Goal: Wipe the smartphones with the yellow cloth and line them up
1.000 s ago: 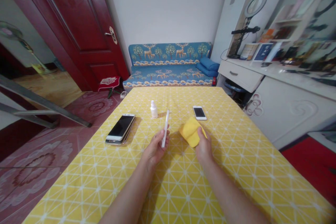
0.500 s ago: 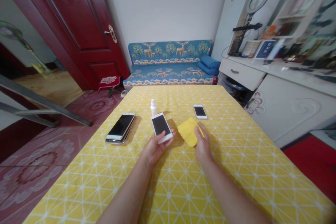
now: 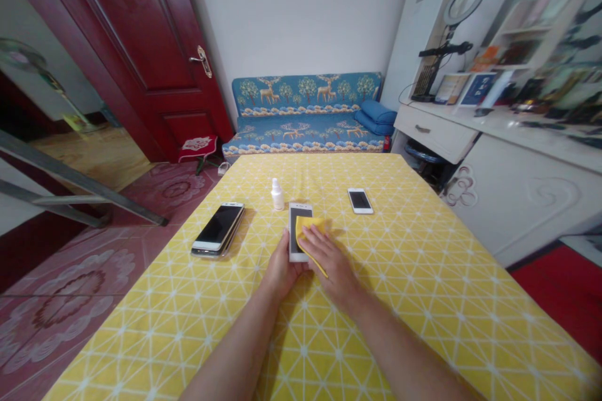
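Note:
A white smartphone point(image 3: 294, 249) with a dark screen is gripped along its lower left side by my left hand point(image 3: 281, 268). Over the phone's screen, my right hand point(image 3: 329, 261) presses a yellow cloth point(image 3: 308, 223), its fingers laid on top of the fabric. The cloth hides the right part of the screen. Just behind the phone stands a small white bottle point(image 3: 277, 195), upright. To the right lies a smaller white phone point(image 3: 360, 201), face up. A stack of phones point(image 3: 219, 229) rests at the left, the top one white-framed with a black screen.
A yellow patterned cloth covers the table point(image 3: 301, 351). Beyond it stands a blue sofa point(image 3: 305, 119) with deer. On the right is a white dresser point(image 3: 517, 182) carrying a ring light point(image 3: 465, 1); on the left, a red stool point(image 3: 198, 146) and a metal frame point(image 3: 113, 203).
My right hand has moved left, bringing the yellow cloth onto the phone's screen. The phone in my left hand has turned more upright and shifted slightly right.

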Available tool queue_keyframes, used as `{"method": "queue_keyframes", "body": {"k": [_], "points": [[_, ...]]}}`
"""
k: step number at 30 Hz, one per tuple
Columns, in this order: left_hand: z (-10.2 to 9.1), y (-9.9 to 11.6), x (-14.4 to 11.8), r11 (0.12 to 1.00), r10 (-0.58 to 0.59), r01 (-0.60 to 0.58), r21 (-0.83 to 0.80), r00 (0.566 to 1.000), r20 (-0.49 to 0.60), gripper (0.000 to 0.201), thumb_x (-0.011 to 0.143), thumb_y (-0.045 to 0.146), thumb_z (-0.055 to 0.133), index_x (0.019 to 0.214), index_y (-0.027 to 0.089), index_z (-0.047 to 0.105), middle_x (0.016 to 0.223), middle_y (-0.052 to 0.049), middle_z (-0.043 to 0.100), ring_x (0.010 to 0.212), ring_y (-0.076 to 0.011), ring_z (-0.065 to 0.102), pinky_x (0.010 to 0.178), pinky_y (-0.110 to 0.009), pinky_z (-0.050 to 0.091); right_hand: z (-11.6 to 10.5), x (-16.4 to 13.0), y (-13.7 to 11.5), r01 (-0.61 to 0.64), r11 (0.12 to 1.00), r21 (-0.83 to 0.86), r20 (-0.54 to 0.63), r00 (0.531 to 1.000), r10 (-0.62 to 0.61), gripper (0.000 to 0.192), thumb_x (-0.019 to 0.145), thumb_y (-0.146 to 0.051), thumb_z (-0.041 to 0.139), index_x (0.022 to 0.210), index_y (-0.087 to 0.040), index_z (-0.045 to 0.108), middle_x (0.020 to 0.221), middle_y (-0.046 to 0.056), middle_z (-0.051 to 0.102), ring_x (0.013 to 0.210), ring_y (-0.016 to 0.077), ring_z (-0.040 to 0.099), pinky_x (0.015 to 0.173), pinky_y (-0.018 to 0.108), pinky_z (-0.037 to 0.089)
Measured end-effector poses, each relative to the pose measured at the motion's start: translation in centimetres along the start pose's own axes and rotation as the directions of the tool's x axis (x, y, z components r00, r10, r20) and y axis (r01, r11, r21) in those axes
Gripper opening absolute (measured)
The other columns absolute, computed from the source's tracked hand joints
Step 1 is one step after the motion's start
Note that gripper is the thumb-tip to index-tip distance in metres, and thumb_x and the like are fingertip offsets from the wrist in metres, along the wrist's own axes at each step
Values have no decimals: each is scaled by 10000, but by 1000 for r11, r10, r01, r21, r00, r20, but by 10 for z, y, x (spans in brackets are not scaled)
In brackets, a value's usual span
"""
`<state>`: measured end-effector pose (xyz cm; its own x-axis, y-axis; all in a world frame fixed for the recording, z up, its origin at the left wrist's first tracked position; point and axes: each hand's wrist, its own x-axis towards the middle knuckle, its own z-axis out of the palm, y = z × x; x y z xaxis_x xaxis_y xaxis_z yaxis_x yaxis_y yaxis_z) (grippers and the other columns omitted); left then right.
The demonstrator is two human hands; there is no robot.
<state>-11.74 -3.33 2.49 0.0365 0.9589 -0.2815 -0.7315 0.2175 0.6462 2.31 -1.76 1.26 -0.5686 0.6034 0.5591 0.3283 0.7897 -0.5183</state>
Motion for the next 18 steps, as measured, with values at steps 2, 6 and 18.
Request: {"method": "queue_keyframes", "body": {"k": [2,6,18], "points": [[-1,0,0,1000,-18,17,-15,999,-37,427,947,400,408,1077,76,654,1001,-153,726,888,-221,700,797,-321,554,0,1,-9,71,995,-72,96,993,-64,435,990,-216,376,1421,-247,431,1506,47,392,1432,204,276,1161,513,267],[-4,0,0,997,-73,74,14,995,-63,440,928,384,408,998,37,668,990,-193,718,1001,-264,675,912,-345,511,-3,2,-21,158,977,-139,206,970,-128,436,995,-203,362,1428,-224,412,1515,36,373,1436,178,264,1173,491,248],[12,-8,-11,993,-23,17,120,999,48,450,904,480,494,1249,213,605,1237,-99,656,1032,-248,655,790,-344,546,-5,3,-1,-49,977,-206,-12,999,47,572,989,-273,368,1524,-276,164,1580,40,229,1470,238,136,1168,540,209]]}}
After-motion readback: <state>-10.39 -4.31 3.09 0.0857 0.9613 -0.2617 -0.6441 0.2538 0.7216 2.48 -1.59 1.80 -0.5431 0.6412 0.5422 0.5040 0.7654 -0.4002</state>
